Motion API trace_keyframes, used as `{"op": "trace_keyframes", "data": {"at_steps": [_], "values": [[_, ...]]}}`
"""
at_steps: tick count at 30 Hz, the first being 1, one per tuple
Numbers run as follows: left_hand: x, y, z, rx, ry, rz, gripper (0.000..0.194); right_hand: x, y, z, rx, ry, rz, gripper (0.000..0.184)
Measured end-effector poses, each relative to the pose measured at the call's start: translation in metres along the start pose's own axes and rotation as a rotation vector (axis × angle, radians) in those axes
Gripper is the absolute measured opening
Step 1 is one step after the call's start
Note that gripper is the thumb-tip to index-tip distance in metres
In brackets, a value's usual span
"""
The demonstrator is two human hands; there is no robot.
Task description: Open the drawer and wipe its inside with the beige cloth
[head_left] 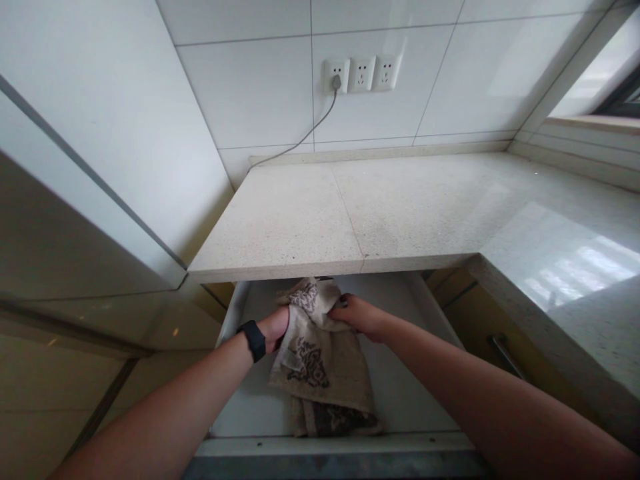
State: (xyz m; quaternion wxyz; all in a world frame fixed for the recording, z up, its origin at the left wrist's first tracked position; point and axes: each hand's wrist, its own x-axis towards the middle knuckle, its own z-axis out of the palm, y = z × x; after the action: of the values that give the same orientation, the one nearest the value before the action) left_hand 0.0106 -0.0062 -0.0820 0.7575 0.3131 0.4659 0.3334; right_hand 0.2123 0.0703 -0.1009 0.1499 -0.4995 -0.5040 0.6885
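Observation:
A beige cloth (345, 367) with dark brown ornamental patterns lies rumpled in an open white drawer (415, 380) below the counter. My left hand (277, 328), with a black watch on its wrist, reaches under the cloth's left side, and its fingers are hidden by the fabric. On the cloth's upper right, my right hand (356, 315) has its fingers closed on a fold. Part of the cloth hangs down toward the drawer's front, where a darker patterned layer shows beneath.
A speckled pale countertop (300, 220) overhangs the drawer's back and turns a corner at right. Wall sockets (361, 75) hold a plug with a grey cable (310, 133). A tall white cabinet (110, 107) stands at left. A cabinet handle (505, 353) sits right of the drawer.

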Motion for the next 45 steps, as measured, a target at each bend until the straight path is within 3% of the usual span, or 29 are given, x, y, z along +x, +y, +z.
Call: {"op": "trace_keyframes", "data": {"at_steps": [2, 4, 9, 11, 14, 17, 19, 21, 23, 26, 29, 31, 34, 37, 42, 45], "values": [[0.002, 0.002, -0.001, -0.105, -0.028, -0.104, 0.054, -0.002, -0.007, 0.0, 0.077, 0.002, 0.02, 0.049], [0.005, 0.004, -0.006, -0.19, -0.025, -0.12, 0.054, -0.007, -0.018, -0.001, 0.127, 0.002, 0.01, 0.047], [0.012, 0.009, -0.02, -0.237, 0.151, 0.074, 0.051, -0.029, -0.044, -0.011, 0.273, 0.022, -0.043, 0.06], [0.013, 0.011, -0.023, -0.262, 0.232, 0.114, 0.051, -0.037, -0.049, -0.015, 0.277, -0.028, -0.053, 0.06], [0.011, 0.015, -0.023, -0.341, 0.253, 0.123, 0.055, -0.045, -0.05, -0.024, 0.109, -0.18, -0.134, 0.051], [0.005, 0.019, -0.019, -0.4, 0.185, 0.105, 0.058, -0.046, -0.049, -0.029, -0.165, -0.28, -0.303, 0.075], [0.003, 0.021, -0.017, -0.415, 0.203, 0.079, 0.056, -0.044, -0.047, -0.031, -0.404, -0.218, -0.39, 0.093], [0.003, 0.021, -0.017, -0.396, 0.258, 0.057, 0.052, -0.04, -0.046, -0.031, -0.67, -0.087, -0.423, 0.081], [0.004, 0.02, -0.02, -0.324, 0.298, 0.03, 0.052, -0.039, -0.046, -0.032, -0.881, 0.011, -0.439, 0.047], [0.005, 0.016, -0.027, -0.019, 0.434, 0.09, 0.058, -0.045, -0.054, -0.034, -0.989, 0.02, -0.538, 0.014], [0.001, 0.014, -0.035, 0.469, 0.564, 0.281, 0.07, -0.058, -0.064, -0.034, -0.885, -0.071, -0.679, 0.02], [-0.005, 0.016, -0.036, 0.734, 0.416, 0.365, 0.075, -0.066, -0.069, -0.031, -0.738, -0.128, -0.675, 0.025], [-0.014, 0.02, -0.03, 0.916, 0.063, 0.483, 0.088, -0.069, -0.07, -0.026, -0.479, -0.145, -0.554, 0.035], [-0.017, 0.023, -0.018, 0.915, -0.011, 0.533, 0.107, -0.064, -0.065, -0.021, -0.233, -0.106, -0.463, 0.041], [-0.013, 0.018, -0.013, 0.62, -0.038, 0.358, 0.076, -0.055, -0.056, -0.016, 0.037, -0.163, -0.34, 0.046], [-0.015, 0.017, -0.013, 0.333, 0.015, 0.316, 0.082, -0.053, -0.052, -0.016, 0.147, -0.259, -0.324, 0.049]]}}
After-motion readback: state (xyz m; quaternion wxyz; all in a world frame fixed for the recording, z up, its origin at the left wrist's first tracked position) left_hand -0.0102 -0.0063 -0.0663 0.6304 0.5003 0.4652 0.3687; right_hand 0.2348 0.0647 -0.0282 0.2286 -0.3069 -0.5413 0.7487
